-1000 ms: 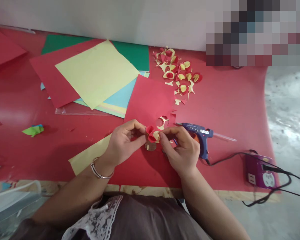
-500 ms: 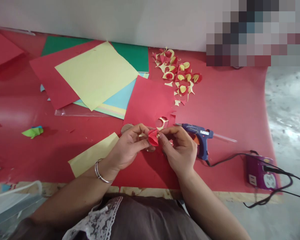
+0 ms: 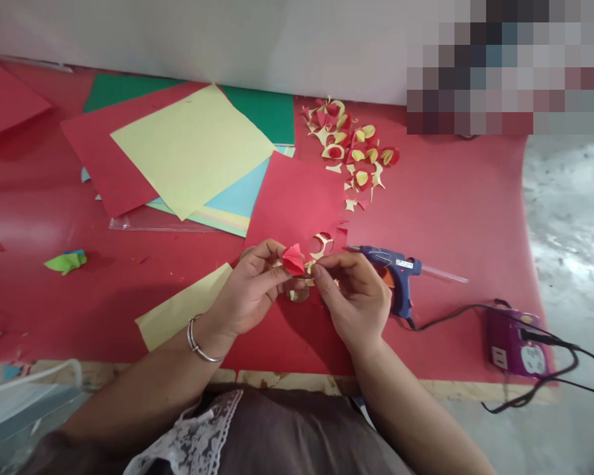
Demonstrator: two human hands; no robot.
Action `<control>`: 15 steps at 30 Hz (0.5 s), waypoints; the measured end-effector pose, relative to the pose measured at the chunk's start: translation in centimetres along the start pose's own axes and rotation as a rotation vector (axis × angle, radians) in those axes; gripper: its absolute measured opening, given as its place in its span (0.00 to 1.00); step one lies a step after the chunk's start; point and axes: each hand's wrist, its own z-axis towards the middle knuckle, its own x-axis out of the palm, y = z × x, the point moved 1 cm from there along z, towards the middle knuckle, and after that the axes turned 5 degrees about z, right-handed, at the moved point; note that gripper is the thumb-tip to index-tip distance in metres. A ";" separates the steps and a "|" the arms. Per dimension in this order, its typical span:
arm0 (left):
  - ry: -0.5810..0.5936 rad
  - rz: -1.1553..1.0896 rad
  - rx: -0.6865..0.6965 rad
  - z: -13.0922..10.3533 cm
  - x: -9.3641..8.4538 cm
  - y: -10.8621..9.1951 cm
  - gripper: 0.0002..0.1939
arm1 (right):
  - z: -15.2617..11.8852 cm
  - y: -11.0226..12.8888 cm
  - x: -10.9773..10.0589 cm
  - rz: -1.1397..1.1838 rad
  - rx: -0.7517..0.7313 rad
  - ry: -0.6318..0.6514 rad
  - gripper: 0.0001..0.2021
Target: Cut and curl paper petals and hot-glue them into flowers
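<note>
My left hand [image 3: 255, 280] pinches a small folded red paper flower [image 3: 293, 259] between thumb and fingers. Just to its right, the thumb and forefinger of my right hand [image 3: 354, 290] are pressed together. Whatever they hold is too small to make out; pale yellow bits show close to the tips. Under my hands lies a red paper sheet [image 3: 297, 198] with cut-out edges and a pale yellow scrap ring [image 3: 321, 245] on it. A round brownish disc [image 3: 297, 293] is partly hidden below my left fingers.
A blue glue gun [image 3: 400, 270] lies right of my right hand, its cord running to a purple power socket [image 3: 515, 343]. Red and yellow paper pieces [image 3: 359, 155] are heaped behind. Coloured sheets [image 3: 193, 152], a yellow strip [image 3: 183, 307] and a green paper piece [image 3: 66, 262] lie left.
The red paper flower has moved slightly left and up in my left hand and turned, parting from my right fingertips. More of the round disc now shows below.
</note>
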 end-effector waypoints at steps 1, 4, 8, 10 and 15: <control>-0.002 -0.007 -0.007 0.0 0.0 0.0 0.21 | 0.0 0.0 0.0 0.002 0.002 -0.002 0.02; -0.007 -0.018 -0.023 0.0 0.0 -0.2 0.21 | -0.1 0.1 0.0 0.013 0.022 -0.003 0.02; -0.016 0.001 -0.012 -0.1 -0.1 -0.4 0.21 | 0.0 0.2 -0.1 0.000 0.001 -0.005 0.02; -0.025 0.014 0.005 -0.1 -0.2 -0.5 0.21 | 0.1 0.2 -0.2 -0.013 -0.024 0.009 0.02; -0.057 0.055 0.034 0.0 -0.4 -0.8 0.19 | 0.4 0.1 -0.4 -0.023 -0.053 0.083 0.08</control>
